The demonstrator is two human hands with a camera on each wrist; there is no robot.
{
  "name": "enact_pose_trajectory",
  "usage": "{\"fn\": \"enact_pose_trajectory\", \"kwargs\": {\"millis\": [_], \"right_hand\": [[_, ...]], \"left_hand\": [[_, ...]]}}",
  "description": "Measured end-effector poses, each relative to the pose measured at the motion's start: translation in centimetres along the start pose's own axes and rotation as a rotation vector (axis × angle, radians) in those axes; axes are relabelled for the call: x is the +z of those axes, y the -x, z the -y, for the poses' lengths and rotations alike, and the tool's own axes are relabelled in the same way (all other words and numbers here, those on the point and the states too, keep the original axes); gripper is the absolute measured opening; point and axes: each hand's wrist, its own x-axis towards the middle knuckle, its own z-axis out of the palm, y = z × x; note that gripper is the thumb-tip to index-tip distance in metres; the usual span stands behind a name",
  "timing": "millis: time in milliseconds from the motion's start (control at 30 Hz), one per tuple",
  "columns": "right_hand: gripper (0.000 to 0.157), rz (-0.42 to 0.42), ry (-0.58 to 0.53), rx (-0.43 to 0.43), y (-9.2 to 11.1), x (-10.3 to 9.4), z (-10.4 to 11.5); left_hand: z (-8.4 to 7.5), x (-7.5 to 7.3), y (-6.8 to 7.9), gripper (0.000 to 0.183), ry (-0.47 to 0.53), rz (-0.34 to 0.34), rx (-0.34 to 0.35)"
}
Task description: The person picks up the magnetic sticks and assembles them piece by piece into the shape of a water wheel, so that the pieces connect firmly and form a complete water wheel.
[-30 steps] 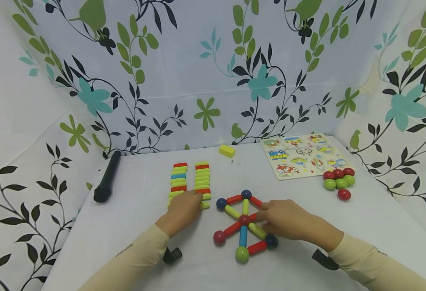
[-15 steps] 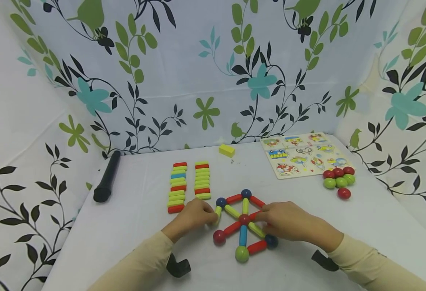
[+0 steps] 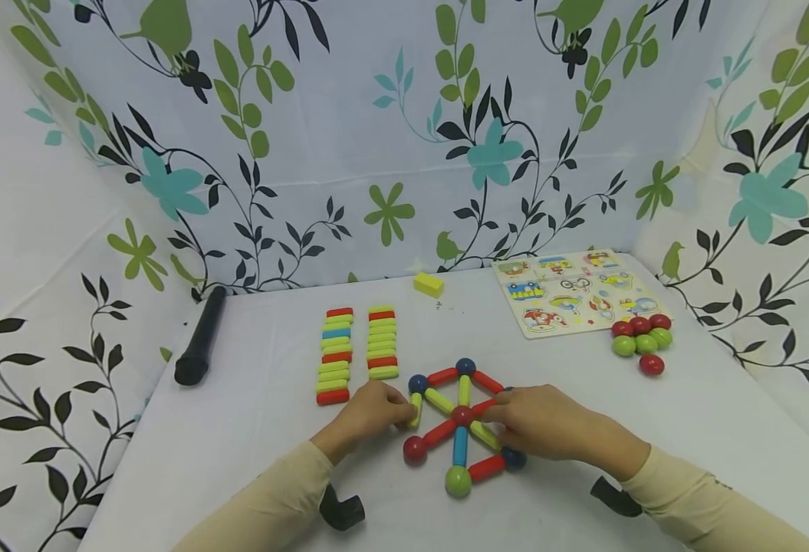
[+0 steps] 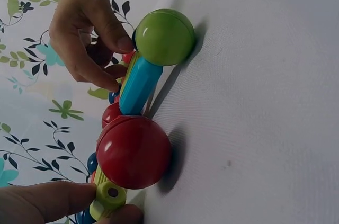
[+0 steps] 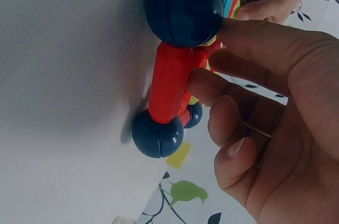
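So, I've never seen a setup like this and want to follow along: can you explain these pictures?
There's no machine: these are a person's two bare hands. The wide picture comes from a camera on the head, looking forward and down. The two close-ups come from cameras on the left and right wrists. On the white table lies a wheel of rods and balls. Beyond it are two columns of rods, a block, a microphone, a picture board and loose balls. The left hand pinches a green rod. The right hand is at the wheel's other side; whether it grips is unclear.
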Motion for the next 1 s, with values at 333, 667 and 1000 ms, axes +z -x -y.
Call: {"fn": "enact_pose_trajectory", "kwargs": {"millis": [333,667,1000], "right_hand": [[0.030,0.008,-0.044,-0.019,0.2,0.1,0.4],[0.030,-0.001,-0.036,0.007,0.6,-0.1,-0.1],[0.027,-0.021,-0.026,0.068,1.6,-0.4,-1.8]], "left_hand": [[1.1,-0.1,1.8,0.042,-0.025,0.010,0.052],[1.6,0.1,2.9,0.075,-0.302,0.110,0.240],[0.9,-0.1,2.6,0.071,-0.426,0.120,0.295]]}}
